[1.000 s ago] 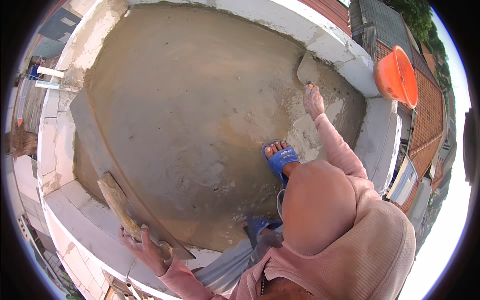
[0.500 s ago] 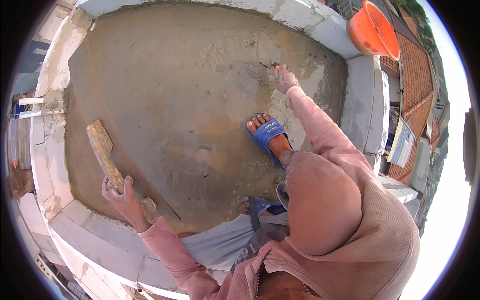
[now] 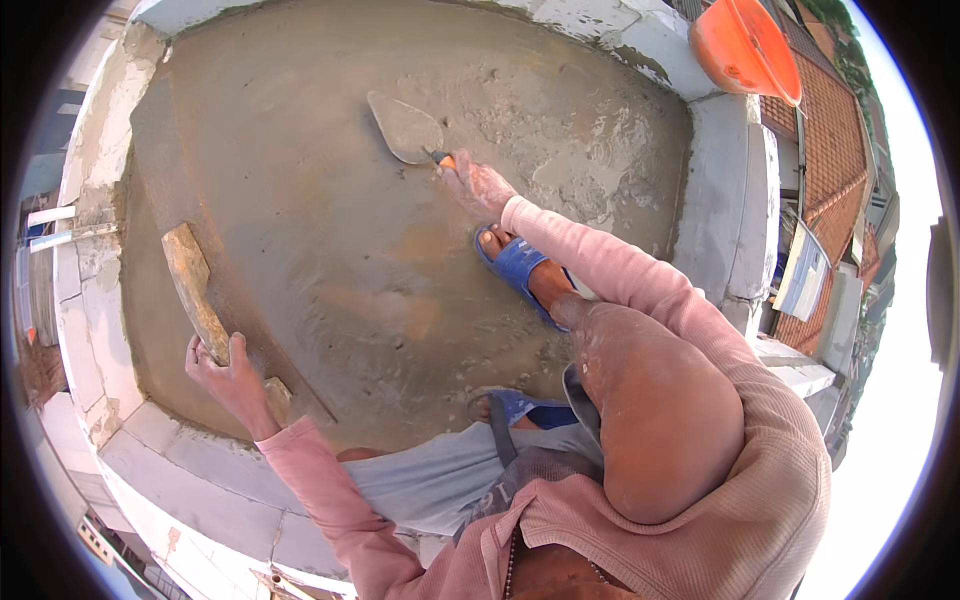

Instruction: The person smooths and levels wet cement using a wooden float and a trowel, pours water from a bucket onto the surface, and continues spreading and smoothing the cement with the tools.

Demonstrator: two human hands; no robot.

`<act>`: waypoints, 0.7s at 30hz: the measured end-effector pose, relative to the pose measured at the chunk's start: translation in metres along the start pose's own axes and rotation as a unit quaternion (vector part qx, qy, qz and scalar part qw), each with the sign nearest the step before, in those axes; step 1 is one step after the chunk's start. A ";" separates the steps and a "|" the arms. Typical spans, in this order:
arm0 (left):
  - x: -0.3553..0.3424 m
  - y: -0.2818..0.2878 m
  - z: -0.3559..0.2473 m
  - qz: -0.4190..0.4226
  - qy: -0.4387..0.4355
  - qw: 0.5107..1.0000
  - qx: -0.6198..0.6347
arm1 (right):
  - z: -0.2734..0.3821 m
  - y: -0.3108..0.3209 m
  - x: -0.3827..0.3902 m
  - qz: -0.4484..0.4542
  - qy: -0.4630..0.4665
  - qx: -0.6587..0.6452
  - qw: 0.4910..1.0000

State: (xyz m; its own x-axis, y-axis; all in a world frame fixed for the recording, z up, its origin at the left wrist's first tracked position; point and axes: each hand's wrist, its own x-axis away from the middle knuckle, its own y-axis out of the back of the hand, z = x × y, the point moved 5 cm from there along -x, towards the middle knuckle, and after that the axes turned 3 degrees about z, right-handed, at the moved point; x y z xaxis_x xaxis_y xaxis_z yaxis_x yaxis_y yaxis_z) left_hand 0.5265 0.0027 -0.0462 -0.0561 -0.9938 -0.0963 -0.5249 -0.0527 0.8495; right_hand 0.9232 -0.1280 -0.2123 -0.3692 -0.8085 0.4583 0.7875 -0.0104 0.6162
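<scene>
In my right hand (image 3: 477, 187) is a pointing trowel with a leaf-shaped, mortar-coated blade (image 3: 405, 128) and an orange handle (image 3: 447, 160). Its blade lies flat on, or just above, the wet grey mortar (image 3: 320, 200), pointing to the far left. At the left, my left hand (image 3: 228, 378) is closed around the rough wooden handle (image 3: 195, 280) of a long float. The float's narrow mortar-smeared board (image 3: 215, 235) rests along the mortar surface. Fingers partly hide the grip, and the board's near end lies beside my wrist.
Low pale block walls (image 3: 720, 200) enclose the mortar. An orange basin (image 3: 745, 45) sits on the far right wall corner. My feet in blue sandals (image 3: 520, 268) stand in the mortar, with a bent knee (image 3: 655, 410) at the right. Tiled roofs (image 3: 835, 150) lie beyond the wall.
My right hand has swept the trowel leftward from the rough, wet patch at the right, and its blade now shows fully. My left hand and the float have shifted only slightly in view.
</scene>
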 end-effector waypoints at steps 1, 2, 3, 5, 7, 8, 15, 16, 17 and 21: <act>-0.001 -0.005 -0.003 0.004 -0.003 1.000 0.001 | 0.007 -0.008 -0.009 0.043 0.010 0.033 0.998; -0.002 -0.009 -0.005 0.008 0.005 1.000 -0.013 | -0.003 -0.005 -0.014 0.041 0.007 0.030 0.999; -0.004 -0.012 -0.007 0.014 0.013 0.999 -0.028 | -0.026 -0.003 -0.015 0.032 -0.059 0.049 0.996; -0.003 -0.003 -0.003 0.016 0.022 0.999 -0.034 | -0.032 0.012 0.007 0.013 -0.128 0.079 0.989; -0.005 -0.002 -0.004 0.014 0.032 0.999 -0.012 | -0.103 0.037 0.030 -0.050 -0.165 0.080 0.982; -0.005 -0.001 0.002 0.018 0.025 1.000 -0.007 | -0.134 0.047 0.044 -0.074 -0.158 0.111 0.978; 0.000 0.026 0.036 -0.020 0.010 0.998 -0.050 | -0.175 0.115 0.102 -0.207 -0.227 -0.108 0.946; 0.002 0.029 0.040 -0.033 0.028 0.999 -0.027 | -0.148 0.125 0.092 -0.173 -0.201 -0.167 0.950; 0.005 0.031 0.041 -0.039 0.038 0.998 -0.025 | -0.130 0.130 0.077 -0.136 -0.175 -0.227 0.948; 0.021 0.054 0.050 -0.058 0.074 0.995 -0.028 | -0.069 0.146 -0.055 -0.017 -0.040 0.082 0.996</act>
State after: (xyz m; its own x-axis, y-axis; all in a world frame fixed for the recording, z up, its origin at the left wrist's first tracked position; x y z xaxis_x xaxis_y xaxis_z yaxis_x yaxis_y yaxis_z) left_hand 0.4545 -0.0157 -0.0286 0.1294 -0.9841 -0.1218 -0.4720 -0.1692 0.8652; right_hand 1.0925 -0.1253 -0.1916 -0.4369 -0.7603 0.4807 0.6856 0.0645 0.7251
